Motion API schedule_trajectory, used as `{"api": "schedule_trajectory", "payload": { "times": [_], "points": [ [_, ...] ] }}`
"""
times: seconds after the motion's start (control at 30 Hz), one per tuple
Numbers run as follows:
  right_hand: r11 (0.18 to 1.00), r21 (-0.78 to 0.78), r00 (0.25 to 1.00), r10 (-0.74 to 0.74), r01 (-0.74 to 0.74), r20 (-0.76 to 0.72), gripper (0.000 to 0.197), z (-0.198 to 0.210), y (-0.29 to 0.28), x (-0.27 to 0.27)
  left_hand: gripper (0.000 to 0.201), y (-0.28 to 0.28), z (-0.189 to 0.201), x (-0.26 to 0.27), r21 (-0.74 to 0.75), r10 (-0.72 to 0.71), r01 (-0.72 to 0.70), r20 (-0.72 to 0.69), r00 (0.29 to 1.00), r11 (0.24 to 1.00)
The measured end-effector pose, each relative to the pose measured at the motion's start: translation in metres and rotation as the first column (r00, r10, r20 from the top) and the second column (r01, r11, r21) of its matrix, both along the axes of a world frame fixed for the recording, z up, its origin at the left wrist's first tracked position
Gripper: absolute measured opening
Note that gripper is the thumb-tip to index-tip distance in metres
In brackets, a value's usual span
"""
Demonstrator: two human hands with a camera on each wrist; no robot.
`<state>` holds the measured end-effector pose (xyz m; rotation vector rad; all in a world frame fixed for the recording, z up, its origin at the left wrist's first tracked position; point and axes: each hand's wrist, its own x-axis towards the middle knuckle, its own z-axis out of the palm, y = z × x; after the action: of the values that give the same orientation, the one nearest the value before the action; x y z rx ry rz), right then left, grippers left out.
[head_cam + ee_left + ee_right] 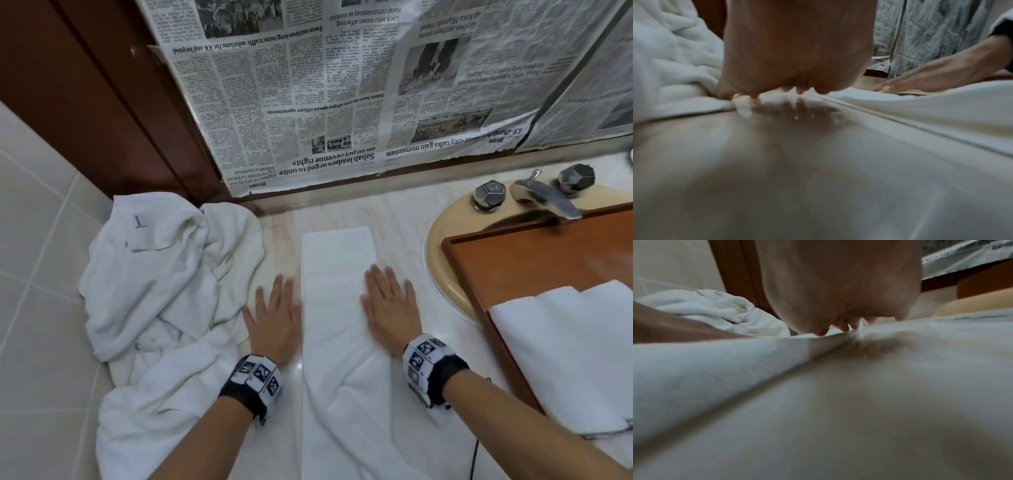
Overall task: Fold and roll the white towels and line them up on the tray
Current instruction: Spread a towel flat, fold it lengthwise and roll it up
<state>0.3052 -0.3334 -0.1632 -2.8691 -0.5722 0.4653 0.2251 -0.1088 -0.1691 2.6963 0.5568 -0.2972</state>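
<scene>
Flat left hand (272, 322) rests on pale marble counter (404, 219), fingers straight | flat right hand (388, 305) presses long folded white towel strip (337, 260) between both hands | rolled white towels (565, 346) on brown wooden tray (534, 253), right | crumpled white towel heap (164, 274), left | newspaper-covered mirror (342, 85), far.

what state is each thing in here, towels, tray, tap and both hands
long white towel strip: folded narrow, flat on the counter, not rolled
heap of white towels: crumpled, unfolded
white towels on the tray: done, lying side by side
brown wooden tray: resting over the basin, far part bare
metal tap: no water seen running
left hand: flat, at the strip's left edge
right hand: flat, on the strip's right edge
</scene>
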Motion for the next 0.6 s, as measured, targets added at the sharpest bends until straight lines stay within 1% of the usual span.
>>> {"api": "schedule_trajectory", "payload": {
  "times": [0.07,0.13,0.17,0.2,0.23,0.33,0.43,0.5,0.6],
  "points": [
    [0.991,0.07,0.994,0.11,-0.11,0.006,0.071,0.006,0.017,-0.011,0.054,-0.017,0.006,0.009,-0.058,-0.085,0.088,0.056,0.995,0.994],
    [0.969,0.096,0.974,0.228,-0.227,0.0,0.079,0.002,0.032,-0.017,0.056,-0.035,0.004,0.016,-0.03,-0.196,0.198,0.063,0.979,0.98],
    [0.964,0.09,0.968,0.251,-0.25,-0.001,0.083,-0.001,0.036,-0.015,0.061,-0.04,0.001,0.02,-0.005,-0.217,0.218,0.046,0.975,0.976],
    [0.965,0.081,0.968,0.251,-0.25,0.001,0.085,-0.004,0.037,-0.011,0.065,-0.04,-0.002,0.024,0.01,-0.21,0.209,0.02,0.978,0.978],
    [0.969,0.069,0.971,0.238,-0.238,0.008,0.081,-0.007,0.037,-0.005,0.068,-0.038,-0.005,0.028,0.018,-0.19,0.19,-0.002,0.982,0.982],
    [0.984,0.028,0.985,0.174,-0.174,0.009,0.072,-0.014,0.031,0.015,0.061,-0.029,-0.008,0.039,0.055,-0.157,0.158,-0.026,0.987,0.986],
    [0.996,0.013,0.996,0.092,-0.092,-0.012,0.063,-0.014,0.028,0.037,0.056,-0.025,-0.006,0.048,0.045,-0.11,0.111,-0.027,0.994,0.993],
    [0.998,0.003,0.998,0.069,-0.069,-0.013,0.058,-0.013,0.027,0.053,0.056,-0.024,-0.005,0.052,0.046,-0.093,0.094,-0.021,0.995,0.995],
    [0.998,-0.012,0.998,0.059,-0.059,-0.033,0.058,-0.012,0.029,0.082,0.056,-0.024,-0.004,0.063,0.038,-0.064,0.065,-0.022,0.998,0.997]
  ]
}}
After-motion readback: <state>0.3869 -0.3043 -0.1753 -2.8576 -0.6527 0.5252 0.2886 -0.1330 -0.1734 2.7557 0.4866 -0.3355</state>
